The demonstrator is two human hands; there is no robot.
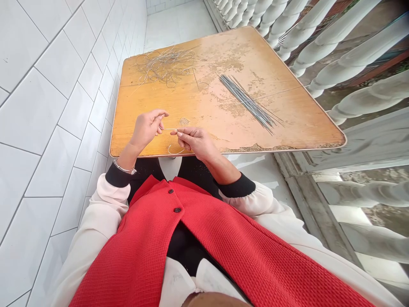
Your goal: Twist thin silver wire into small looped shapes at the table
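We are pinching a wire (169,129) between our left hand (147,128) and right hand (195,141) over the worktop's (198,106) near edge, where a slackening pinch could let it spring free.

thin bent wire (170,129), level between hands

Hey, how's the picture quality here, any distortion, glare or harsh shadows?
Head view: soft, even daylight, with no hard shadows or glare on the table; wide-angle distortion bows the wall tiles and the table's near edge; the thin wire pinched between the left hand and right hand is in focus but faint.
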